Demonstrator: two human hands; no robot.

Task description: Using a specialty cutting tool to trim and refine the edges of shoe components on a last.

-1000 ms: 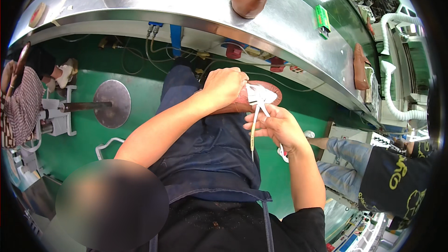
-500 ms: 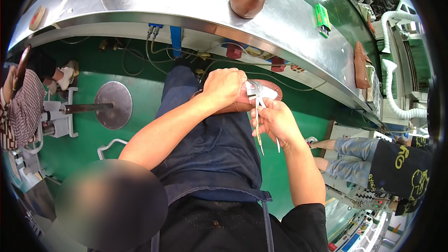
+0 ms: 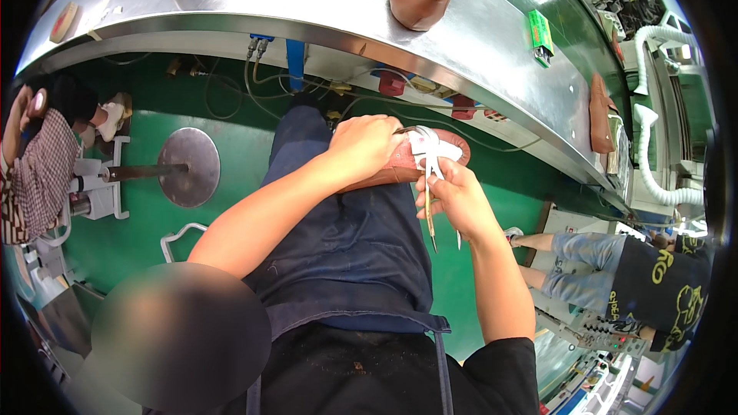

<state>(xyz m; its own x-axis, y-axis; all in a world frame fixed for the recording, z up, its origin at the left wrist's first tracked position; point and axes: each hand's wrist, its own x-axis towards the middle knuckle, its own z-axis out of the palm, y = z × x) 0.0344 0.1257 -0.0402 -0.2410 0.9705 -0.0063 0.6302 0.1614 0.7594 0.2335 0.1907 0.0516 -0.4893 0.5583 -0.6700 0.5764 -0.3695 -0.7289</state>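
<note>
A reddish-brown shoe (image 3: 403, 158) lies across my thighs, its rounded end pointing right. My left hand (image 3: 364, 144) is closed over the shoe's left part and covers much of it. White flat laces (image 3: 431, 157) cross the shoe's opening, with a white patch beneath them. My right hand (image 3: 457, 197), just right of and below the shoe, pinches the lace between thumb and fingers. Below those fingers hangs a thin yellowish strip (image 3: 430, 219) with a dark pointed tip; whether it is a lace end or a tool I cannot tell.
Ahead runs a metal bench (image 3: 292, 0) carrying a brown shoe (image 3: 417, 1), a green box (image 3: 540, 31) and another brown shoe (image 3: 600, 115). A round metal disc (image 3: 201, 184) stands at left. People are on both sides, one in a black shirt (image 3: 649, 277). Cables hang below the bench.
The shoe has shifted slightly right, and the lace lies in a fuller loop over it. My right hand still pinches the lace. The left hand's grip looks the same.
</note>
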